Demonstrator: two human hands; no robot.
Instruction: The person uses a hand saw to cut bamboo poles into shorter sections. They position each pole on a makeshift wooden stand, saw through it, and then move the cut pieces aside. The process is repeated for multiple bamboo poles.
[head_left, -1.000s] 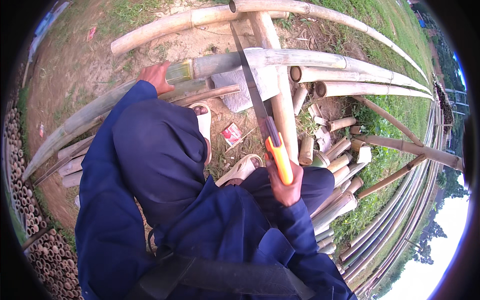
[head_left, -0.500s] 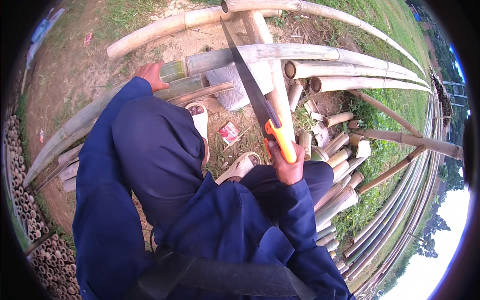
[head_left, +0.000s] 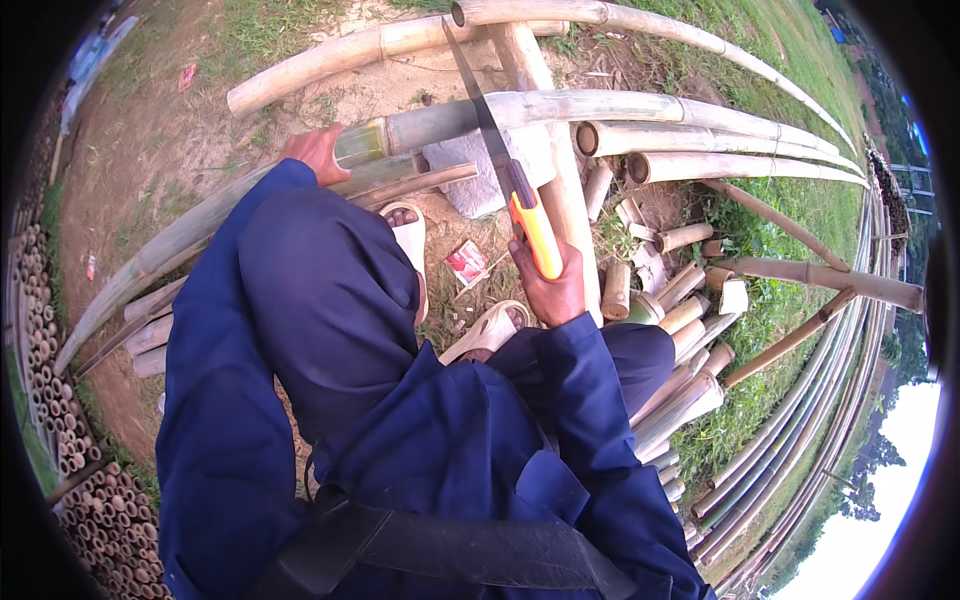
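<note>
The right hand [head_left: 552,288] has its fingers clamped round the orange handle of a handsaw [head_left: 500,160] whose blade runs up and away, crossing the bamboo pole [head_left: 560,108] that lies left to right, its cut end gripped by the left hand [head_left: 314,152].

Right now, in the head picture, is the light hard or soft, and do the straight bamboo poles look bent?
Head view: soft, even daylight, no hard shadows; the white sky at the lower right is blown out. The fisheye bends the long pale bamboo pole and blackens the corners. The right hand with the orange-handled saw is sharp.
</note>
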